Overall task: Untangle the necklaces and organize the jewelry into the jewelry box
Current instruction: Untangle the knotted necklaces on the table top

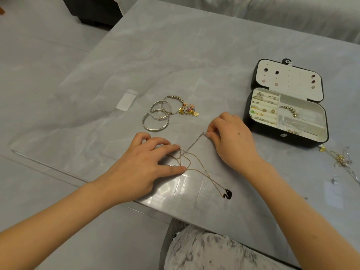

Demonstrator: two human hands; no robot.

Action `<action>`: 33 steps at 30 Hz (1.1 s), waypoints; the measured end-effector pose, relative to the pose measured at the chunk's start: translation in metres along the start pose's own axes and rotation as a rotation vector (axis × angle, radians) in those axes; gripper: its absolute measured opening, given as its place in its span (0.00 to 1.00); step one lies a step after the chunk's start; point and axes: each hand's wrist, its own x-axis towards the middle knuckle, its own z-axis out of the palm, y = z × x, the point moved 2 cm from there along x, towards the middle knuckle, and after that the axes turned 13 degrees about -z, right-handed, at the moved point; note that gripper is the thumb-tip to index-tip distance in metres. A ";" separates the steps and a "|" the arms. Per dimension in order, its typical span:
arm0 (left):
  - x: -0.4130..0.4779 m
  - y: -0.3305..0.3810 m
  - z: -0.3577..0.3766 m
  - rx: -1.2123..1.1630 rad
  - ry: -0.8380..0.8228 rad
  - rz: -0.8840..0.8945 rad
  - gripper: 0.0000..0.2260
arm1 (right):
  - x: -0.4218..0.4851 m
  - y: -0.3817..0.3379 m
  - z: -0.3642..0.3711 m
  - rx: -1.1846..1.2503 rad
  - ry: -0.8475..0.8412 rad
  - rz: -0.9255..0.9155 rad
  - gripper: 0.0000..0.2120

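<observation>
Necklaces [191, 161]: thin gold and silver chains, tangled, flat on table [175, 55], left of jewelry box [272, 133] and nearer the viewer.
Pendant [228, 193]: black swan on a gold chain, nearer than the box's front-left corner.
Right hand [231, 139]: pinches a silver chain, just left of the box.
Left hand [144, 162]: fingers straight, spread, pressing the tangle down, farther left of the box.
Bangles [155, 118]: silver, overlapping, well left of the box.
Beaded bracelet [181, 106]: colourful charms, touching the bangles on their box side.
Box state: lid open, rings and studs inside.
</observation>
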 end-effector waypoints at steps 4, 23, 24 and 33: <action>0.001 0.001 -0.001 -0.009 0.003 0.002 0.23 | -0.010 -0.008 -0.013 0.079 -0.032 -0.025 0.05; 0.000 -0.001 0.003 0.019 -0.021 0.000 0.24 | -0.025 -0.056 -0.051 0.510 -0.091 -0.018 0.09; 0.000 -0.001 0.003 0.023 -0.020 0.000 0.24 | -0.025 -0.057 -0.048 0.505 -0.106 -0.020 0.09; 0.001 -0.001 0.003 0.016 -0.009 0.001 0.25 | -0.024 -0.060 -0.026 0.456 -0.079 -0.066 0.05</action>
